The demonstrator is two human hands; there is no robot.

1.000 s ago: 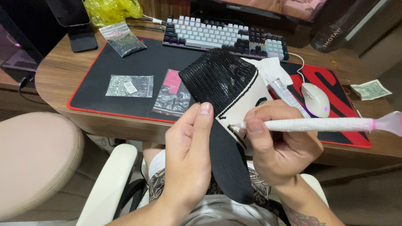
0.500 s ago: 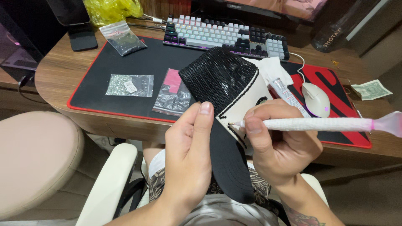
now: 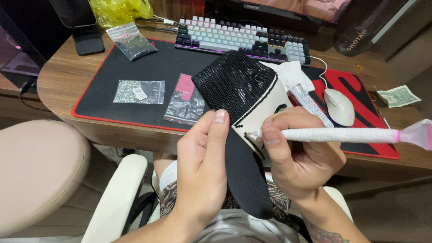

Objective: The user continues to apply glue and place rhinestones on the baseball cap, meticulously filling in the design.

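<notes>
Two bare hands work over a black mesh-backed cap with a white front panel and black brim [image 3: 243,90], held above the person's lap at the near edge of the brown wooden desk [image 3: 58,67]. The left hand [image 3: 202,166] grips the cap from the side, thumb pressed against the panel's edge, fingers curled behind it. The right hand [image 3: 297,157] pinches a long white pen-like applicator tool with a pink end [image 3: 342,135], its tip touching the white panel. On the black red-edged desk mat [image 3: 148,63] lie three small clear plastic bags of tiny stones [image 3: 138,91], a white and black keyboard [image 3: 243,38] and a white computer mouse [image 3: 339,106]. A folded banknote [image 3: 398,96] rests at the right.
</notes>
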